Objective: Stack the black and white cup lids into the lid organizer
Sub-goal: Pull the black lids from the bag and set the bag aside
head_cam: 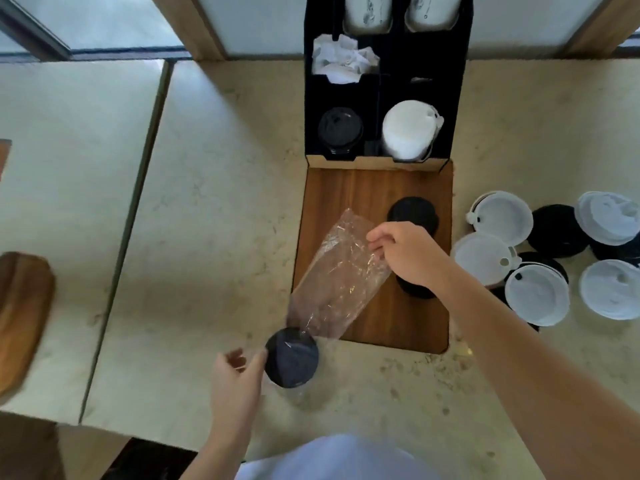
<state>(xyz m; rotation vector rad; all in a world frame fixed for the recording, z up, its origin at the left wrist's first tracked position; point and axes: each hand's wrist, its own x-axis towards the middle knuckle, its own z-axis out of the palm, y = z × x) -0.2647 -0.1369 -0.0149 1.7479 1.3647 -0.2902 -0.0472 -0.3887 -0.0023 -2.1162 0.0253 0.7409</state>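
Note:
My left hand (237, 372) grips a stack of black lids (291, 356) at the open end of a clear plastic sleeve (337, 275). My right hand (407, 252) pinches the sleeve's far end, above the wooden board (408, 327). The black lid organizer (384, 77) stands behind the board, with black lids (340, 129) in its left slot and white lids (408, 131) in its right slot. Two more black lid stacks are on the board, one (412, 213) beyond my right hand and one (415, 291) partly hidden under it.
Several loose white lids (502, 221) and black lids (554, 226) lie on the counter to the right. Crumpled paper (341, 58) and cups (367, 13) fill the organizer's rear slots. A wooden tray (20, 313) sits at the far left.

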